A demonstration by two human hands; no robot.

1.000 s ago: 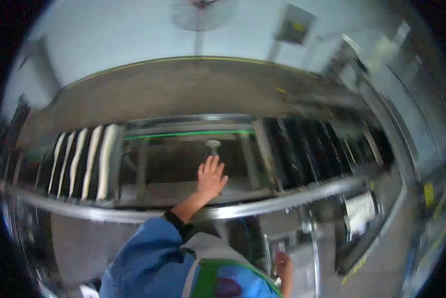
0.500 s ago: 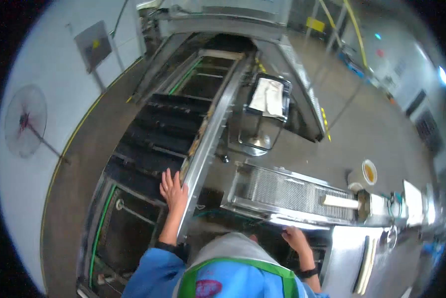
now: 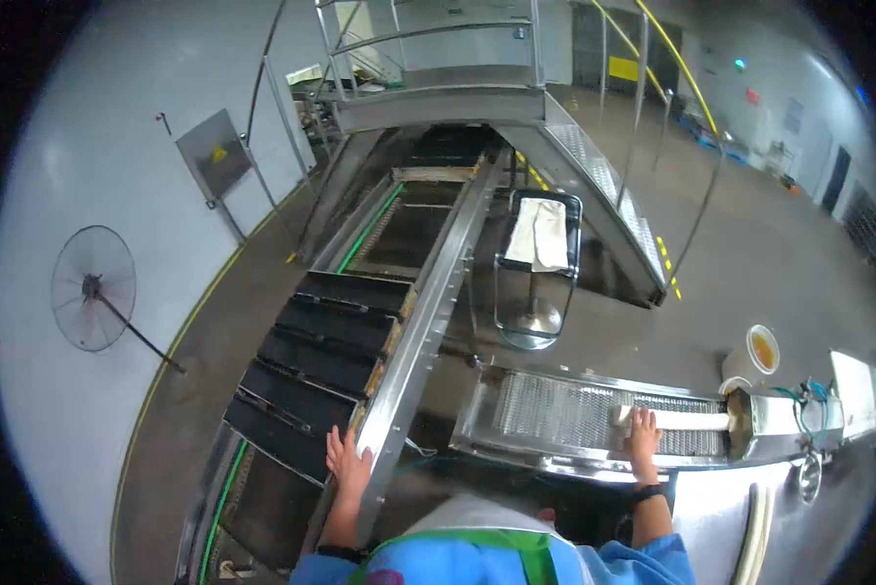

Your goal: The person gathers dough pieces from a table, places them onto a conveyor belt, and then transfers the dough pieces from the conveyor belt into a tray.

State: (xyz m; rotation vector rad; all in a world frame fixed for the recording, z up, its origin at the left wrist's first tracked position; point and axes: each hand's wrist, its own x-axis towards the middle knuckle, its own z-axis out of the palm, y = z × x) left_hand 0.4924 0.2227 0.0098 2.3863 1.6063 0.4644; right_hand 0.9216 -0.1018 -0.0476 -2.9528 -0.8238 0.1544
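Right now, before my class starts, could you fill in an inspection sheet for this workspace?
Surface: mesh belt partly bare; metal table shiny.
Work pieces: white roll on the belt; pale strips on the table; black trays in a row.
Clutter: tub of yellowish contents beyond the belt; white cloth on a chair.
Grip: left hand open, near the metal rail; right hand at the roll's near end, hold unclear.
Cables: teal cord at the belt's far end.
Surroundings: fan by the wall; stepped platform ahead.
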